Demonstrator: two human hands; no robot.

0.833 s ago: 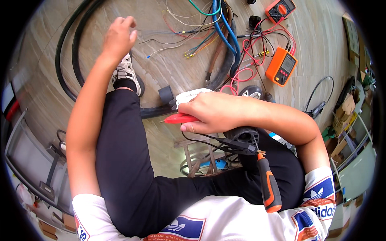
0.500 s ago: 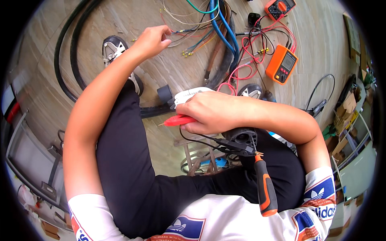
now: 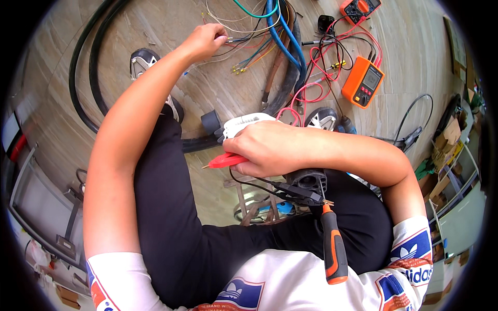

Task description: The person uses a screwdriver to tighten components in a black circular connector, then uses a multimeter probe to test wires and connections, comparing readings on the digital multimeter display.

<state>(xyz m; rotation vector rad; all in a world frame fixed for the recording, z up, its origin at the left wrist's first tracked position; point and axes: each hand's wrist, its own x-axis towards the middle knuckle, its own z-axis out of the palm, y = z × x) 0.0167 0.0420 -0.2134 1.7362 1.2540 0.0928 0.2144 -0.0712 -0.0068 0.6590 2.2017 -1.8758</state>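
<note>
My left hand is pinched among thin coloured wires on the floor; what its fingertips hold is too small to make out. My right hand grips a red probe with a brass-coloured tip pointing left. Just beyond it is a white ridged object, partly hidden. Below that hand are a black hollow housing, a black clip-like piece with dark leads, and an orange-and-black screwdriver lying over my right thigh.
Blue cables, black looped hoses, two orange meters with red and black leads, and a short dark tube lie on the floor. Metal frames stand at both sides, with cardboard at right.
My left hand has moved right into the wires, and its fingers have drawn together. My right hand has shifted slightly down and left with the probe. The screwdriver has slid a little left.
</note>
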